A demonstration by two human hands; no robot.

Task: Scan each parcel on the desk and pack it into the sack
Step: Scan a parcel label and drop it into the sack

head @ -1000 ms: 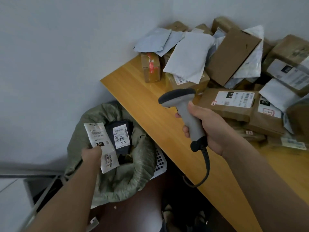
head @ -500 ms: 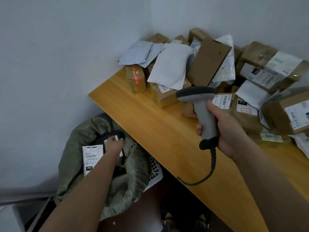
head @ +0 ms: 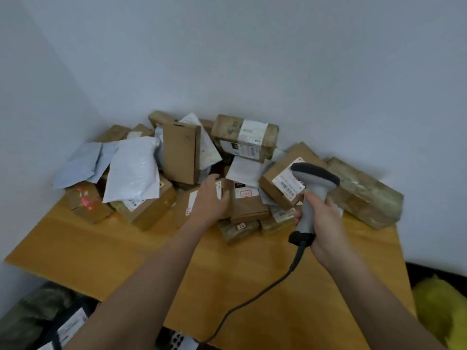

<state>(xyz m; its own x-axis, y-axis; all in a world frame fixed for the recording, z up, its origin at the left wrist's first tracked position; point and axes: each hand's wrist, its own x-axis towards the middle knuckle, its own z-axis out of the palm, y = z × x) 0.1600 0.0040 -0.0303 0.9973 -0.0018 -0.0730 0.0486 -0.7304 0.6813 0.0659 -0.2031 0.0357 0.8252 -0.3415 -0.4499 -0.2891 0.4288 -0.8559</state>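
Reaching into the heap of parcels (head: 192, 168) at the far edge of the table (head: 106, 248), the left hand (head: 211, 198) is laid over a flat brown parcel (head: 188, 205) at the front of the heap; its fingers are spread and only slightly bent, the grip not closed on anything as far as can be seen, though the fingertips may be touching the cardboard; the right hand (head: 326, 221) is wrapped round the handle of a grey scanner (head: 310, 190), whose head is held above the right part of the heap, with its cable (head: 257, 296) trailed back across the table toward the near edge; the sack (head: 30, 314) is seen below the near left corner of the table, with a labelled parcel (head: 73, 324) already lying in its mouth.

The step in hand is judged to be the picking of the next parcel, before any scan; many boxes and pale mailers are left, so the task seems far from finished. For the next move a firm hold on one parcel is called for, taken by its edges so that neighbours leaning on it are not dragged off the heap; the label would then have to be turned up toward the scanner head; only after that should the parcel be carried to the sack.
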